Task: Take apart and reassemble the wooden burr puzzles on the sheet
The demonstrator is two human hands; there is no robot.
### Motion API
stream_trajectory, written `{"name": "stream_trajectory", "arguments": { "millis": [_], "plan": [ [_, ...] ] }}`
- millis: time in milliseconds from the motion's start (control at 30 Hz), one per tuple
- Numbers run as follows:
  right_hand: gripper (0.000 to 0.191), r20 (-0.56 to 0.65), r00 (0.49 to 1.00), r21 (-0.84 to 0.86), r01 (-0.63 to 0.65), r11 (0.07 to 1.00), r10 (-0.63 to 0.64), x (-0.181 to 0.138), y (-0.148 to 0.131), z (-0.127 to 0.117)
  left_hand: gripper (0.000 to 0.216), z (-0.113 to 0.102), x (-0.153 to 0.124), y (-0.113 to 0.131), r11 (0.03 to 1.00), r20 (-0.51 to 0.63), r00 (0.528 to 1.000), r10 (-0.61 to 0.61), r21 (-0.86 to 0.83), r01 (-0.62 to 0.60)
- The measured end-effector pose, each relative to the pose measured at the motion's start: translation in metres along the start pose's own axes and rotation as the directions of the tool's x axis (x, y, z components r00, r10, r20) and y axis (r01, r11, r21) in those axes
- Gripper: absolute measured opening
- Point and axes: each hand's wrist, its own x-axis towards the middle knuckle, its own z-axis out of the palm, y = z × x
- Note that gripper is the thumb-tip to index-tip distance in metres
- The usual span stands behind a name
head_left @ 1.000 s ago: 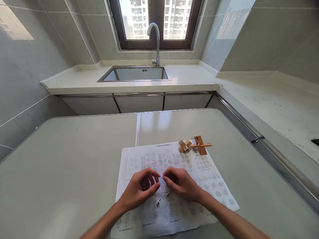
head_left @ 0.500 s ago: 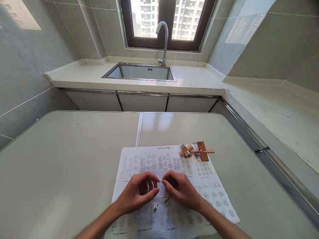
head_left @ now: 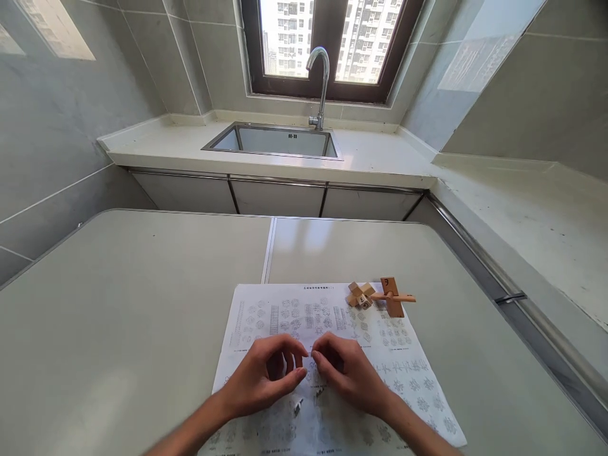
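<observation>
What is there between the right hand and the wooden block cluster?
In the head view, only the printed sheet shows between the right hand and the wooden block cluster.

Kitchen, going by fittings

Steel-rimmed sink (head_left: 270,137) set in white counter (head_left: 375,149), curved tap (head_left: 325,85) behind it, window (head_left: 331,25) above. Cabinets (head_left: 280,197) with metal trim under counter. Counter also runs along right side. Grey tiled walls (head_left: 71,107). Tall buildings (head_left: 368,41) outside. Home or not: can't tell.
</observation>
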Motion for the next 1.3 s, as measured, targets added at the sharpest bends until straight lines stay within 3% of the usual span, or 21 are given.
{"name": "stream_trajectory", "arguments": {
  "millis": [633,967,1300],
  "plan": [
    [0.024,-0.002,1.000,-0.025,-0.009,1.000,0.009,-0.002,0.002,0.002,0.021,-0.001,-0.001,0.001,0.999,-0.016,1.000,-0.019,-0.033,0.019],
    [0.023,0.010,1.000,-0.032,-0.019,0.999,0.019,-0.003,0.002,0.000,0.033,-0.031,0.003,-0.007,0.968,-0.082,0.996,-0.026,-0.249,0.004],
    [0.022,0.012,1.000,-0.028,0.002,1.000,-0.001,-0.004,0.002,0.000,0.037,-0.049,0.006,-0.015,0.977,-0.202,0.979,-0.034,-0.215,-0.010]
  ]
}}
